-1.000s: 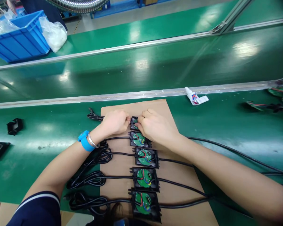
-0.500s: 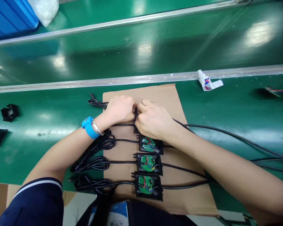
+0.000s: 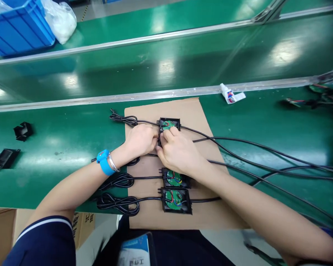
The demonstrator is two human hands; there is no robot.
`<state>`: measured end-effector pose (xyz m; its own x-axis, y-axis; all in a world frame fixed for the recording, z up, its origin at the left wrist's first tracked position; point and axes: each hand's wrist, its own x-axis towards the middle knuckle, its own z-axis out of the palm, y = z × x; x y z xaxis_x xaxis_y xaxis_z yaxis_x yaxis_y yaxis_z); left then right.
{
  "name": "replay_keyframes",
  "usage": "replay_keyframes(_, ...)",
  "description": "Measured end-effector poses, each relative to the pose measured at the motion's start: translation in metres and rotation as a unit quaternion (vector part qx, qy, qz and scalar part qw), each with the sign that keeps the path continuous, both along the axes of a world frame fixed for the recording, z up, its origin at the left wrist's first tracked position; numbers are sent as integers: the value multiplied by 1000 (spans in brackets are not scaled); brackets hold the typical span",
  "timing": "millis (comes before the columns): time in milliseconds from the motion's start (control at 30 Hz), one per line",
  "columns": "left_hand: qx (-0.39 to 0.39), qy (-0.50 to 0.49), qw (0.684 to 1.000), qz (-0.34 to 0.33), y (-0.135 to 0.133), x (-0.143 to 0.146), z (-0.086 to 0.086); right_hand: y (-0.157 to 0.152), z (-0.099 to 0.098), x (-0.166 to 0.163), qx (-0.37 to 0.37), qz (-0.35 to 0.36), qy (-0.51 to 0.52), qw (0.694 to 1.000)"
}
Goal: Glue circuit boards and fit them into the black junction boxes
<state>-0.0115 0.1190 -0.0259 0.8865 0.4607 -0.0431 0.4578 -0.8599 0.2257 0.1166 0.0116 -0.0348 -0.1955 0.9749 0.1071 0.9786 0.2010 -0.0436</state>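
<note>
My left hand [image 3: 143,139] is closed, fingertips at the left edge of a black plastic housing [image 3: 160,139] that is mostly covered by my hands. From the other side my right hand [image 3: 180,153] curls over that same housing, thumb and fingers pinched close to my left fingertips. What exactly lies between the fingertips is hidden. Just beyond is another open housing [image 3: 169,120] with a green circuit board in it. Nearer me lie two more housings, a middle one [image 3: 187,181] and a near one [image 3: 177,211], with green boards and coloured wires showing.
A cardboard sheet [image 3: 147,221] lies under the housings on the green bench. Coiled black cables [image 3: 119,205] lie left, long cables [image 3: 266,147] run right. A white bottle [image 3: 227,94], loose black housings [image 3: 7,159], wired parts [image 3: 296,101] and a blue bin [image 3: 22,31] surround them.
The far housing, hidden under my hands before, now shows with its board. My hands are now at the housing next to it, nearer me. The camera view has shifted.
</note>
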Motion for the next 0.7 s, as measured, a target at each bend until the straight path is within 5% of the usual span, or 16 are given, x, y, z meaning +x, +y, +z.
replay_keyframes(200, 18, 8, 1000, -17, 4, -1, 6, 4, 8, 19, -28, 32, 14, 999)
replay_keyframes(333, 30, -43, 998, -24, -15, -16, 15, -33, 11, 25, 44, -10, 87, 995)
replay_keyframes(467, -38, -29, 998, -38, -34, -23, 8, -63, 3, 7, 31, -12, 98, 995)
replay_keyframes(700, -9, 7, 998, -63, -34, -15, 0, -51, 1, 1, 1, -40, 75, 996)
